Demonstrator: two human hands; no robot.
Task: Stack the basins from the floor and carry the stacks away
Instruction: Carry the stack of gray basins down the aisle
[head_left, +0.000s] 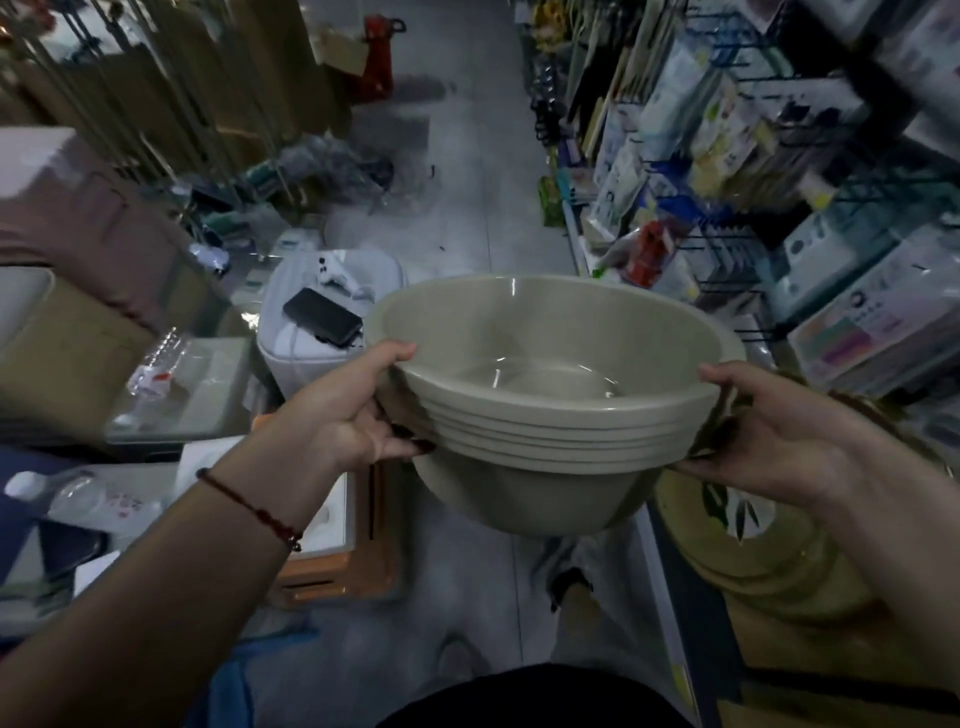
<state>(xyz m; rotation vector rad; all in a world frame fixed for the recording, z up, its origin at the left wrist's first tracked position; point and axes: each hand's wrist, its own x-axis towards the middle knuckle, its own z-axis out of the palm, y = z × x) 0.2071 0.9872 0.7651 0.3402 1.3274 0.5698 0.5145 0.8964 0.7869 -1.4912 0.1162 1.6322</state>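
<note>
At the left rim, the left hand (345, 415) grips the stack of basins (550, 410), thumb over the edge; opposite, the right hand (774, 431) clasps it, held above the floor (467, 218). Carrying seems underway; next calls for a level walk down the aisle.

Red cord bracelet (249, 506), left wrist

A stack of nested grey-green basins (550, 395) is being held above the aisle floor (467, 218). The left hand (353, 415) is gripping the left rims, thumb over the top edge; the right hand (779, 436) is gripping the right rims. A dark phone (323, 317) is lying on a white container (311, 358) at left, and shelves (779, 182) of packaged goods are lining the right side.
</note>
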